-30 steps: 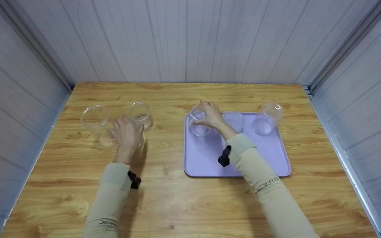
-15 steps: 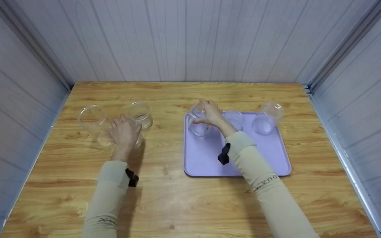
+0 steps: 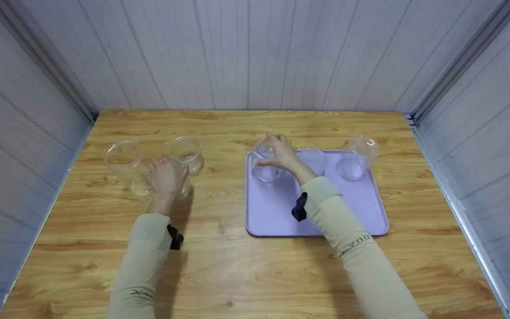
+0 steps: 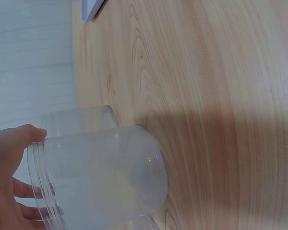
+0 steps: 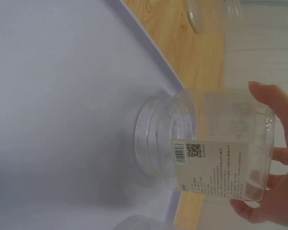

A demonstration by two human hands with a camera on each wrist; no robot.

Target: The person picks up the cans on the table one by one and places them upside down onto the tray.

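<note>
My left hand (image 3: 166, 177) grips a clear plastic jar (image 4: 101, 177) by its threaded rim, mouth up, on the left of the table. Thumb and fingers lie on either side of that rim. Close by stand two more clear jars, one at the far left (image 3: 123, 156) and one just behind (image 3: 187, 153). On the lilac tray (image 3: 272, 217), my right hand (image 3: 281, 155) grips a labelled clear jar (image 5: 216, 143) around its base, which points up; its mouth faces down at the tray. Whether that mouth bears fully on the tray I cannot tell.
Two other clear jars stand in the back part of the tray, one in the middle (image 3: 314, 160) and one at the right (image 3: 352, 167). Wood-grain tabletop (image 3: 219, 266) surrounds the tray. White panel walls (image 3: 246, 57) enclose the back and both sides.
My left hand has shifted slightly left with its jar, and the far-left jar has slid a little left as well. My right hand and its jar stay nearly still.
</note>
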